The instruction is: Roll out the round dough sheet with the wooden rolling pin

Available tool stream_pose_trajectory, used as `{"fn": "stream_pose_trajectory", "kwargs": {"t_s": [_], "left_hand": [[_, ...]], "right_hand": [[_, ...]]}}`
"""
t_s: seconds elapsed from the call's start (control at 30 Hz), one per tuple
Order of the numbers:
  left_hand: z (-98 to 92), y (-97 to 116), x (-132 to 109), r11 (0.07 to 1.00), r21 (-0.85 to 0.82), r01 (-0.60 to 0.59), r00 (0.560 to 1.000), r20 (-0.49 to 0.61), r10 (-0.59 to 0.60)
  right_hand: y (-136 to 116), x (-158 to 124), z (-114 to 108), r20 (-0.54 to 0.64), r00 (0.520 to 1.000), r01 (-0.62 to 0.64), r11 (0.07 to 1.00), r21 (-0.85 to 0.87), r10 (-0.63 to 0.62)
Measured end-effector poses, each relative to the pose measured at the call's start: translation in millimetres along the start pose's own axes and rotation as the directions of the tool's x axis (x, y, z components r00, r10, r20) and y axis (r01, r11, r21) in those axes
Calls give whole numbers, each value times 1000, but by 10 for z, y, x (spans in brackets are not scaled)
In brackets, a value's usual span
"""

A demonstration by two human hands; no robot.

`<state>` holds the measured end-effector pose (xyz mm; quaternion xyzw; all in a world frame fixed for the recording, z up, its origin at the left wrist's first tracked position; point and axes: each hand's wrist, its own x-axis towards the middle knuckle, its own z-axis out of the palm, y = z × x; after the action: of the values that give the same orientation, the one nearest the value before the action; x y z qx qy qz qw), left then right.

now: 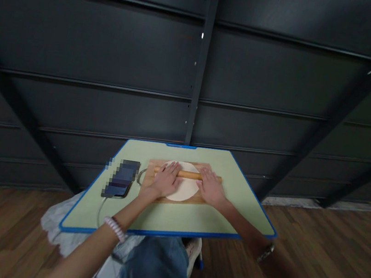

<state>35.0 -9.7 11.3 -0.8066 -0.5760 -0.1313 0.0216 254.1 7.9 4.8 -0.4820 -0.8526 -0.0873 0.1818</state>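
My left hand (166,180) and my right hand (211,187) press palm-down on a wooden rolling pin (186,174), one on each side of its middle. The pin lies across a flat round of pale dough (183,191), which covers part of a wooden cutting board (197,200). The hands and pin hide part of the dough. A metal ring handle (141,176) sticks out from the board's left side.
The board stands on a pale green table with a blue edge (173,218). To its left lies a phone (121,178) with a cable (100,210). A dark metal wall (194,80) rises behind the table. Wooden flooring (314,232) and my jeans-covered leg (159,270) show below.
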Motion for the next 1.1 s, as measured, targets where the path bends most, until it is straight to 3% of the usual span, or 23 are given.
{"fn": "stream_pose_trajectory", "kwargs": {"t_s": [0.33, 0.53, 0.7, 0.87, 1.0, 1.1], "left_hand": [[-259, 107, -429, 995, -12, -98, 994, -40, 98], [-221, 19, -533, 990, 8, -140, 987, -78, 140], [-246, 74, -457, 993, 119, -22, 998, -56, 29], [-302, 408, -672, 975, 203, 96, 988, -139, -68], [-207, 617, -825, 950, 234, 207, 968, -193, -164], [-128, 610, -739, 941, 222, 255, 962, -159, -223]], "right_hand": [[-113, -345, -348, 32, 999, 32, 999, 28, -33], [-48, -398, -329, 52, 997, 53, 996, 67, -57], [-93, -420, -196, 26, 1000, -17, 995, 102, 14], [-100, -362, -113, 55, 998, -14, 991, 130, 7], [-28, -236, -79, 100, 995, -17, 992, 122, 4], [23, -113, -62, 136, 991, -29, 995, 100, 15]]}}
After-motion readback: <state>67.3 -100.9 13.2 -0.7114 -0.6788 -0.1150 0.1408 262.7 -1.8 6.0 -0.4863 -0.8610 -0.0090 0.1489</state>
